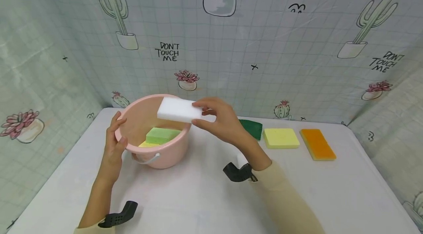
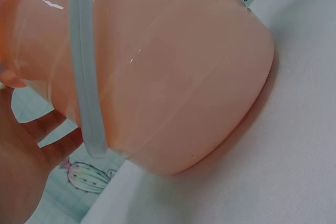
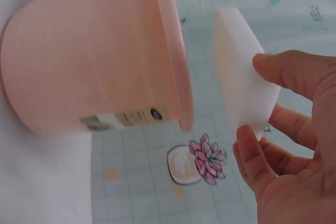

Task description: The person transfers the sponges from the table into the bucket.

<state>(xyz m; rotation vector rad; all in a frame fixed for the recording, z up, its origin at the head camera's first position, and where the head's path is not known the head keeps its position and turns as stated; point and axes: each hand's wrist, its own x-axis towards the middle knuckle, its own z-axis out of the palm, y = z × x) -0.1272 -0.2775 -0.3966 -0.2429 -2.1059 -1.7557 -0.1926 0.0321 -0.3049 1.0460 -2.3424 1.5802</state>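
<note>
Nearest, black bands sit round both wrists above the white surface (image 1: 205, 201). The left hand (image 1: 113, 144) grips the rim of the pink bucket (image 1: 173, 153), thumb on the near side. The right hand (image 1: 221, 120) pinches the white block (image 1: 175, 109) by one end, thumb against fingers; the block hangs at the bucket's mouth, apart from the rim. Handling it well probably calls for a steady left grip so the bucket does not slide, and a light pinch, with the free end angled inward past the rim. Inside the bucket, a light green sponge (image 1: 162, 135) lies over a yellow piece (image 1: 147, 144), mostly hidden. Beyond the right forearm are a dark green pad (image 1: 252, 129), a pale yellow sponge (image 1: 281, 138) and an orange-topped sponge (image 1: 318, 144). Behind hangs a cactus-print cloth (image 1: 251, 39).
</note>
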